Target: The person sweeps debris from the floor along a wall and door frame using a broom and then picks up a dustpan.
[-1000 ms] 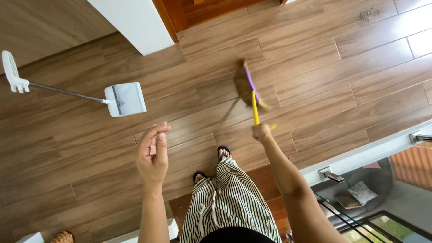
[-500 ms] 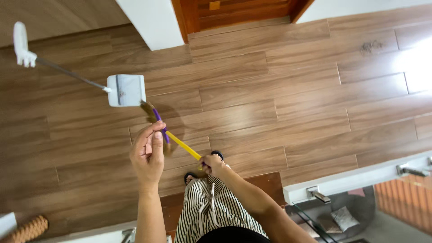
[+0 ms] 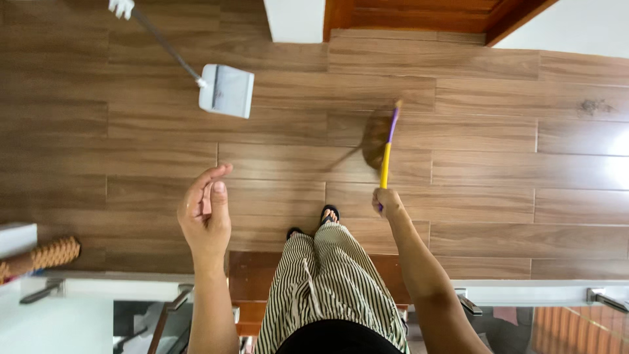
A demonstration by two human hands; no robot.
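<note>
Above the wooden floor [image 3: 458, 157], right hand [image 3: 386, 200] clenched on the broom [image 3: 386, 147] at its yellow handle end; light, stiff shaft, soft bristles. Left hand [image 3: 205, 216] loose, empty. Dustpan [image 3: 227, 90] well apart.

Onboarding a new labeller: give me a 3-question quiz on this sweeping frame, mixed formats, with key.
1. True or false: the left hand holds the dustpan.
2. Which hand grips the broom? A) left B) right C) both
3. Fill in: the dustpan lies on the wooden ____.

Key: 1. False, it is empty and raised; the dustpan lies apart from it. 2. B, the right hand is closed on the yellow handle. 3. floor.
</note>
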